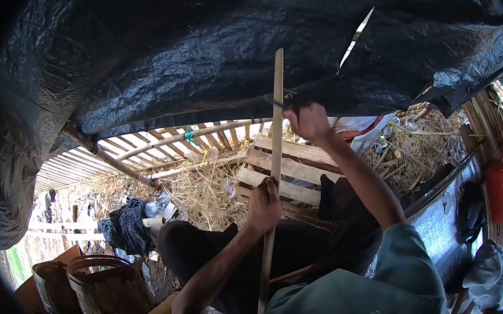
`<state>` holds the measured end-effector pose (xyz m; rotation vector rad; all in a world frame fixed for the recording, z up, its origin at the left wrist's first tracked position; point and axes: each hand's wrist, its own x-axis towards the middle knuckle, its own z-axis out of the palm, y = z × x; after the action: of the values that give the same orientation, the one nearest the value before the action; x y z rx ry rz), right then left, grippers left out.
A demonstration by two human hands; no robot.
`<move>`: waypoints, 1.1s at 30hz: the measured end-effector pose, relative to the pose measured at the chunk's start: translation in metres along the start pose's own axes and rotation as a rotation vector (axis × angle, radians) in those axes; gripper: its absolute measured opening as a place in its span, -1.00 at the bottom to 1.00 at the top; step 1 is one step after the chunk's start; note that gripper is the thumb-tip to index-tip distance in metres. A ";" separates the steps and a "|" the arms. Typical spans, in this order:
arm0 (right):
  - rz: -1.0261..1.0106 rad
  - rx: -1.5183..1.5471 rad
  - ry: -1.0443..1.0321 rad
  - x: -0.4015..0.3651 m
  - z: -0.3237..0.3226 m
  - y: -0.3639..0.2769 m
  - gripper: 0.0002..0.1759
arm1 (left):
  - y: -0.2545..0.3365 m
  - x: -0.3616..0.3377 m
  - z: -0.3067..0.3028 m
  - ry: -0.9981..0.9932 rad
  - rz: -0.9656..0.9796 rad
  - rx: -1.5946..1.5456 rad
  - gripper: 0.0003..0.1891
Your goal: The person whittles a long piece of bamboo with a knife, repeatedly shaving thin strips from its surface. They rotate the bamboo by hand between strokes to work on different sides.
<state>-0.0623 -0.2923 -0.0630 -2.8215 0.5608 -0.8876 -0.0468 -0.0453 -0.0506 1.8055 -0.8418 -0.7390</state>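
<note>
Before me, the bamboo strip (277,131) slants across the wooden crate (301,168); the left hand (263,207) has fingers wrapped round it, the right hand (310,122) grips a knife (278,102) farther up. A blade skidding downward could cut the left hand.

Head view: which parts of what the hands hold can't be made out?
In the head view:
Dark, narrow tool: its handle, hidden by the right hand; its edge is too small to judge.
Long, pale, flat wooden strip: the gripped section, covered by the left hand; its lower end, possibly hidden by the green cloth shirt.
</note>
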 end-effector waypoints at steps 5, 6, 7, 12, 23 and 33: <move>0.534 -0.223 -0.099 0.034 -0.028 0.074 -0.26 | 0.025 -0.018 -0.003 -0.209 -0.175 -0.179 -0.57; 0.601 -0.203 -0.071 0.029 -0.023 0.082 -0.24 | 0.021 -0.018 -0.003 -0.191 -0.175 -0.190 -0.58; 0.658 -0.185 -0.040 0.030 -0.024 0.086 -0.22 | 0.015 -0.015 -0.003 -0.166 -0.170 -0.207 -0.58; 0.651 -0.115 -0.056 0.038 -0.021 0.075 -0.20 | -0.015 0.007 -0.017 -0.065 -0.169 -0.373 -0.55; 0.271 0.025 -0.143 0.014 -0.021 0.007 -0.32 | -0.017 0.010 -0.025 0.079 -0.134 -0.210 -0.57; -0.222 0.196 -0.439 -0.020 -0.020 -0.060 -0.63 | -0.064 0.032 -0.011 0.351 0.103 0.014 -0.64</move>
<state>-0.0701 -0.2300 -0.0436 -2.7983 0.0967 -0.3034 -0.0058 -0.0467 -0.1102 1.8192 -0.7000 -0.3363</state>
